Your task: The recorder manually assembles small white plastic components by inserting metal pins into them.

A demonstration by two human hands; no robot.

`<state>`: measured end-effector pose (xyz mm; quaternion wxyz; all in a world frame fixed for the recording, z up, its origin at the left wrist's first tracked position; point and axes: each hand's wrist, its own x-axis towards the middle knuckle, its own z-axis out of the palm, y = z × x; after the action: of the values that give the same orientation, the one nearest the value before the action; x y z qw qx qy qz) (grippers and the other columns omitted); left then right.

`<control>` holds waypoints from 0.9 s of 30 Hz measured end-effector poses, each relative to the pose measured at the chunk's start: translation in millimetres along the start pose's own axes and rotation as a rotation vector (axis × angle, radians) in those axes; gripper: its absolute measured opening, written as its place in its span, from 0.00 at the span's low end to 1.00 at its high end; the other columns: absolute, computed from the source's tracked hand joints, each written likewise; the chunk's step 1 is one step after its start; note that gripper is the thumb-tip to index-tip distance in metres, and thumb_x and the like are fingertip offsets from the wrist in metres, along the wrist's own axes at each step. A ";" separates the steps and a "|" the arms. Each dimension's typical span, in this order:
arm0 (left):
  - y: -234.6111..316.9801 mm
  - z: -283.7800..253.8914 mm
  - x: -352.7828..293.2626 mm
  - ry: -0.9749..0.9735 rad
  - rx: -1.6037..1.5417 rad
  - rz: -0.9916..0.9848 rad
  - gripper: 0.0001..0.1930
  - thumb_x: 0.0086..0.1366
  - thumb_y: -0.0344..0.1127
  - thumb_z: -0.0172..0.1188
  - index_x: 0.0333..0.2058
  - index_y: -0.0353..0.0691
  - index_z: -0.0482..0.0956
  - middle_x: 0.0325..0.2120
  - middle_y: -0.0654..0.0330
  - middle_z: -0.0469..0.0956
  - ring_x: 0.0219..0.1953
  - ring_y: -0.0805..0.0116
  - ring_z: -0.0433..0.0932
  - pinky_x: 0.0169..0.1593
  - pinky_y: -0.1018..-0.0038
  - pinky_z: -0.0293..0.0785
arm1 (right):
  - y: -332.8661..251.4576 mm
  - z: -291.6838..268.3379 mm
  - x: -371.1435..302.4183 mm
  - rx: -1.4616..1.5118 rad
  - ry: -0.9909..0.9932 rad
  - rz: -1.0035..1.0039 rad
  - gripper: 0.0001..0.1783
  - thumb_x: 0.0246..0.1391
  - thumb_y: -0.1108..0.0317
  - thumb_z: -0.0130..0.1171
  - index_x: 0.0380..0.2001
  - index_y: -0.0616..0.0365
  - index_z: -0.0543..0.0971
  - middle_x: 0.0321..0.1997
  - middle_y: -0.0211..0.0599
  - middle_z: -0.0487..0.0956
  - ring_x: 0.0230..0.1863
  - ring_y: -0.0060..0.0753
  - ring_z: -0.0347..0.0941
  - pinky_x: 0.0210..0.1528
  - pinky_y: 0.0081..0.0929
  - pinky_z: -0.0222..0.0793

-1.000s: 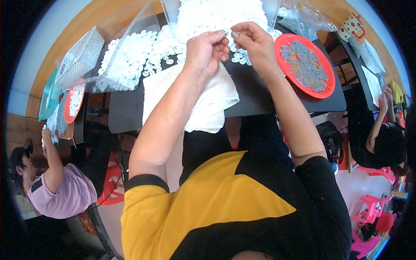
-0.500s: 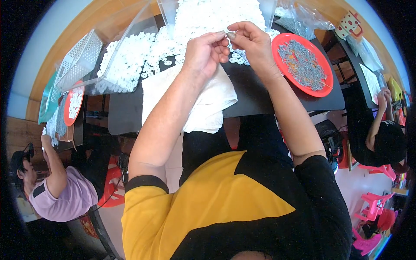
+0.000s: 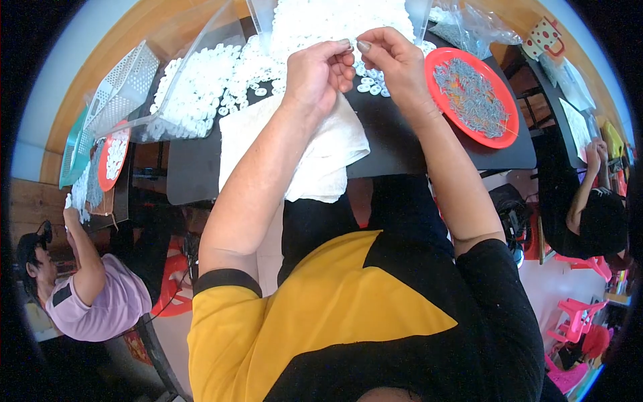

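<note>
Over the far part of the dark table, my left hand [image 3: 319,75] is closed, its thumb pressed to its curled fingers. What sits in that pinch is too small to name. Just right of it, my right hand [image 3: 400,65] also has thumb and forefinger pressed together, and I cannot make out what they hold. A narrow gap separates the two sets of fingertips. Beyond them is a heap of small white round plastic pieces [image 3: 321,23], with several loose ones [image 3: 370,85] under my right hand. A red plate [image 3: 507,139] of small grey metal pins [image 3: 469,90] lies right of that hand.
A folded white cloth [image 3: 335,161] lies on the table [image 3: 395,151] below my left forearm. A clear bin [image 3: 194,50] of white pieces lies tipped at left. Plastic bags [image 3: 472,30] and a dotted mug [image 3: 544,37] are far right. One person [image 3: 100,295] works at left, another [image 3: 596,214] at right.
My fingertips, close together before, have drawn slightly apart, the right hand shifting a little up and to the right.
</note>
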<state>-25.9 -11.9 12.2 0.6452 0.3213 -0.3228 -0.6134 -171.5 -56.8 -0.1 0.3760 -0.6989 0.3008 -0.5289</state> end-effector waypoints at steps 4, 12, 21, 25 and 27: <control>-2.6 0.5 0.4 -0.004 0.070 0.031 0.06 0.61 0.28 0.56 0.27 0.31 0.75 0.19 0.58 0.74 0.17 0.72 0.72 0.17 0.80 0.65 | 5.2 -2.0 0.5 -0.019 -0.005 -0.008 0.07 0.57 0.70 0.57 0.35 0.62 0.77 0.26 0.26 0.75 0.29 0.15 0.69 0.34 0.15 0.67; 2.7 -9.0 6.1 -0.002 0.197 -0.012 0.05 0.59 0.27 0.58 0.29 0.29 0.76 0.20 0.57 0.76 0.18 0.72 0.73 0.17 0.80 0.67 | -0.2 -2.1 -1.7 -0.037 -0.075 -0.001 0.06 0.57 0.70 0.56 0.33 0.62 0.76 0.24 0.26 0.73 0.28 0.15 0.67 0.32 0.16 0.64; 8.9 -18.7 11.6 -0.026 0.288 -0.058 0.06 0.58 0.26 0.60 0.31 0.28 0.77 0.22 0.56 0.77 0.19 0.72 0.74 0.18 0.79 0.69 | 1.3 -5.4 -2.2 -0.286 -0.129 -0.063 0.08 0.57 0.68 0.55 0.33 0.62 0.76 0.22 0.26 0.72 0.26 0.16 0.65 0.29 0.18 0.63; 7.9 -20.0 10.7 0.001 0.276 -0.054 0.05 0.59 0.26 0.60 0.31 0.29 0.78 0.21 0.57 0.76 0.19 0.72 0.74 0.19 0.80 0.68 | -2.0 -4.9 -2.5 -0.402 -0.160 -0.078 0.09 0.57 0.66 0.55 0.33 0.62 0.76 0.21 0.27 0.71 0.26 0.17 0.64 0.28 0.19 0.62; 7.0 -21.0 9.8 0.016 0.263 -0.050 0.05 0.59 0.26 0.59 0.31 0.29 0.78 0.21 0.57 0.76 0.19 0.72 0.74 0.19 0.80 0.68 | -4.2 -3.7 -2.8 -0.408 -0.164 -0.079 0.09 0.57 0.66 0.55 0.34 0.62 0.77 0.21 0.27 0.71 0.26 0.18 0.64 0.28 0.20 0.62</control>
<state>-4.4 -20.9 5.8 0.5846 0.4160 -0.3873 -0.5789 -175.7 -53.0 2.6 0.2289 -0.8123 0.3422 -0.4130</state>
